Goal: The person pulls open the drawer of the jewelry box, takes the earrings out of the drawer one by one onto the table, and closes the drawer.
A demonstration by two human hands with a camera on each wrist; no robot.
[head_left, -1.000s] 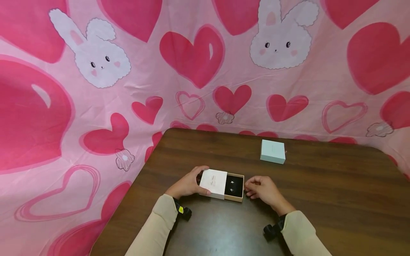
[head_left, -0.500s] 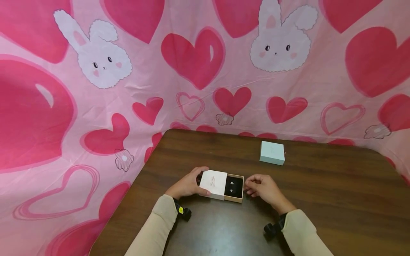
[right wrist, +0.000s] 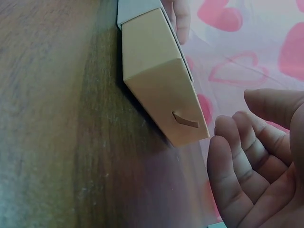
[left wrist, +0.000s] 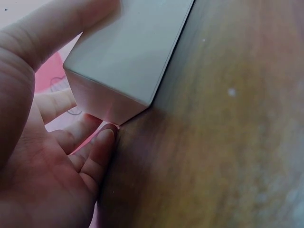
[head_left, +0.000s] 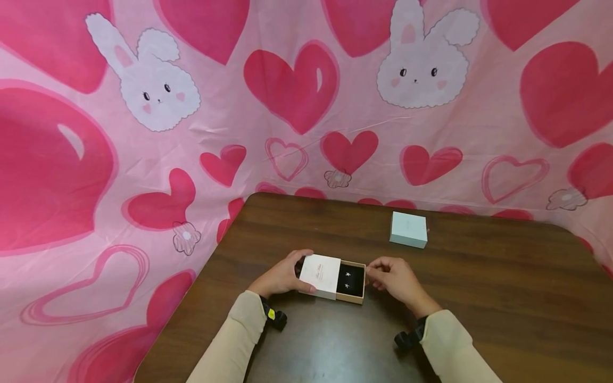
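Note:
A white slide-out jewellery box sleeve (head_left: 322,272) lies on the table, its tan inner tray (head_left: 349,299) pulled partway out to the right. On the tray's black pad (head_left: 354,291) sit two small star-shaped earrings (head_left: 348,274). My left hand (head_left: 280,275) grips the sleeve's left end, thumb on the near side and fingers on the far side. At the tray's right end is my right hand (head_left: 396,277), fingers loosely bent. The right wrist view shows a gap between thumb and fingers, beside a small ribbon tab (right wrist: 185,121); nothing is held there.
A pale blue box (head_left: 408,229) stands farther back on the brown wooden table (head_left: 498,276). Behind the table hangs a pink cloth (head_left: 297,159) printed with hearts and rabbits. Black wrist cameras sit on both wrists.
My right hand has risen slightly toward the far side of the tray's end. The left hand, sleeve and tray have kept their places; the head view has shifted a little.

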